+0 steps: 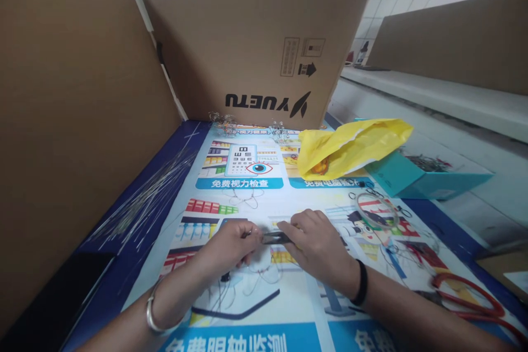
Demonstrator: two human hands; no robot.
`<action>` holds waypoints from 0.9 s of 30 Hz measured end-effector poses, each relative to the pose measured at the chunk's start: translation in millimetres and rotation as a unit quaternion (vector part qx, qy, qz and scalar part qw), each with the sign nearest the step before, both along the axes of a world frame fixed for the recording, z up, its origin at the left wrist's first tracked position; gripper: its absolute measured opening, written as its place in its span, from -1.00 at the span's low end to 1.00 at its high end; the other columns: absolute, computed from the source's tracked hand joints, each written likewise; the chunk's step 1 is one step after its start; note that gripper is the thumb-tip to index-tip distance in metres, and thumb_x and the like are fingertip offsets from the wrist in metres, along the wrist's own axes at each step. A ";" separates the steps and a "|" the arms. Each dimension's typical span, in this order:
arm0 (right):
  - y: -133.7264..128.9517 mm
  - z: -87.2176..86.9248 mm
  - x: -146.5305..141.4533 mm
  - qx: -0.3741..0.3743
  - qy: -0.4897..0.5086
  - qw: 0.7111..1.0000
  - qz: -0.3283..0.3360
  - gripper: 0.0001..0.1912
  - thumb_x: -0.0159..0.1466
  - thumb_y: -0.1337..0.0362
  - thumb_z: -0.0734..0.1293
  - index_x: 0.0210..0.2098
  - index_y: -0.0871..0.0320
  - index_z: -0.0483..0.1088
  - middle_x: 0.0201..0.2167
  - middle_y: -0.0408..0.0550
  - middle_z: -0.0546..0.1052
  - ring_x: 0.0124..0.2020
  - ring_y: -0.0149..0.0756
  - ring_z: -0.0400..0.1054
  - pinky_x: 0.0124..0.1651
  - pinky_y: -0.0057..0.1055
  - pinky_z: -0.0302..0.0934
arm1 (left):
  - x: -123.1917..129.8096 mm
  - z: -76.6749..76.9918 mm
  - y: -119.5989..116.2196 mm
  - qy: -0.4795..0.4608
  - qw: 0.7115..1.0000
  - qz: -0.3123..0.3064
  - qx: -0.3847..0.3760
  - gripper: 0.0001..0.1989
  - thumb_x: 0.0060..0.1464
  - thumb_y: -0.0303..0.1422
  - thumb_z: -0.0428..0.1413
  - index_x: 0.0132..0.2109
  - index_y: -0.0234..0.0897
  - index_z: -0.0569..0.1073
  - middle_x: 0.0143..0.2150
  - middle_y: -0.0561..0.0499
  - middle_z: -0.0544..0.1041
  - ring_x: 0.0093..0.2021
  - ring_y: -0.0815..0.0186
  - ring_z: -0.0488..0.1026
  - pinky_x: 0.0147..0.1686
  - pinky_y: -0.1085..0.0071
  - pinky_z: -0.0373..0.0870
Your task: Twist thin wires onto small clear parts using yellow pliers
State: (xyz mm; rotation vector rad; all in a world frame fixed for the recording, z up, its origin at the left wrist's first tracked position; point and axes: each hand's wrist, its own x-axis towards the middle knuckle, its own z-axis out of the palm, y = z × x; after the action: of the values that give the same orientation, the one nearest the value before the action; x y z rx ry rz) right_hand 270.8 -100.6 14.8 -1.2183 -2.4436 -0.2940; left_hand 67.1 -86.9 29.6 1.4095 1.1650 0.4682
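Observation:
My right hand (317, 245) is closed around a pair of small dark pliers (275, 237), whose jaws point left. At the tip of those jaws, my left hand (233, 245) pinches a thin wire (260, 272). The wire seems to run down in loops below the fingers, though the part between the fingertips is hidden. A small black item (225, 276) lies under my left hand. Beyond the hands, a bent wire shape (243, 198) rests on the printed poster sheet (297, 308).
Straight wires (144, 192) lie along the left. A yellow bag (350, 148) leans against a teal box (437, 179) of tangled pieces. A wire coil (377, 210) and red-handled scissors (470, 291) are at right. Cardboard (247, 38) stands behind bent wire pieces (278, 130).

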 end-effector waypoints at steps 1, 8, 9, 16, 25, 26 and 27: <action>0.7 -0.4 0.4 0.010 -0.010 1.000 0.002 -0.80 0.16 0.34 0.26 -0.21 0.13 0.38 -0.42 -0.06 0.37 -0.32 -0.26 0.15 -0.27 -0.33 -0.06 | 0.0 0.0 0.0 0.002 1.000 0.002 -0.002 -0.76 0.01 -0.24 -0.02 -0.52 -0.27 0.28 -0.71 0.17 0.27 -0.72 0.50 0.09 -0.69 0.55 0.00; 2.7 -3.2 3.8 0.070 -0.078 0.994 0.004 -0.82 0.23 0.37 0.20 -0.19 0.11 0.37 -0.47 -0.09 0.35 -0.39 -0.28 0.11 -0.32 -0.29 -0.11 | 1.4 3.8 0.3 0.007 1.000 0.006 -0.015 -0.82 -0.03 -0.35 -0.05 -0.54 -0.27 0.27 -0.73 0.18 0.25 -0.73 0.50 0.08 -0.70 0.55 0.00; 2.1 -3.1 4.0 0.076 -0.083 0.994 0.003 -0.82 0.23 0.37 0.20 -0.19 0.11 0.36 -0.47 -0.09 0.35 -0.40 -0.29 0.11 -0.32 -0.29 -0.11 | 1.6 4.7 0.2 0.011 1.000 0.005 -0.016 -0.82 -0.03 -0.35 -0.05 -0.54 -0.27 0.27 -0.73 0.18 0.25 -0.74 0.50 0.08 -0.70 0.55 0.00; -0.1 0.4 4.4 0.103 -0.103 0.989 0.000 -0.79 0.23 0.38 0.21 -0.15 0.15 0.36 -0.49 -0.08 0.33 -0.40 -0.29 0.11 -0.33 -0.30 -0.10 | 4.2 6.9 -1.1 -0.011 0.998 0.035 -0.058 -0.84 -0.04 -0.35 -0.01 -0.54 -0.27 0.27 -0.76 0.18 0.25 -0.76 0.52 0.08 -0.72 0.56 0.02; 0.8 -4.6 4.3 0.096 -0.108 0.989 -0.021 -0.79 0.23 0.37 0.21 -0.14 0.15 0.36 -0.49 -0.08 0.31 -0.40 -0.28 0.11 -0.35 -0.30 -0.09 | 10.0 1.0 -3.9 -0.042 0.993 0.089 -0.061 -0.85 -0.04 -0.37 0.00 -0.53 -0.26 0.26 -0.75 0.16 0.28 -0.75 0.50 0.12 -0.71 0.55 0.05; 0.8 -5.0 4.3 0.094 -0.111 0.989 -0.025 -0.78 0.23 0.37 0.21 -0.14 0.15 0.36 -0.48 -0.07 0.31 -0.40 -0.27 0.11 -0.35 -0.29 -0.09 | 11.0 0.3 -4.4 -0.042 0.993 0.096 -0.060 -0.84 -0.04 -0.37 0.00 -0.54 -0.26 0.26 -0.75 0.16 0.28 -0.74 0.50 0.12 -0.70 0.54 0.06; 0.8 -5.2 4.3 0.093 -0.112 0.989 -0.029 -0.78 0.23 0.37 0.21 -0.14 0.15 0.36 -0.48 -0.07 0.31 -0.40 -0.27 0.11 -0.34 -0.29 -0.09 | 12.0 -0.6 -4.9 -0.043 0.992 0.103 -0.059 -0.84 -0.03 -0.37 -0.01 -0.54 -0.26 0.26 -0.75 0.16 0.29 -0.74 0.50 0.13 -0.70 0.54 0.06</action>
State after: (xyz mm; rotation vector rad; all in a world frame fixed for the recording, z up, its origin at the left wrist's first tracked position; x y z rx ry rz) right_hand 275.1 -99.8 9.6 -1.2338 -2.4989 -0.6948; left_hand 79.1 -91.8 29.0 1.1620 1.2521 0.5893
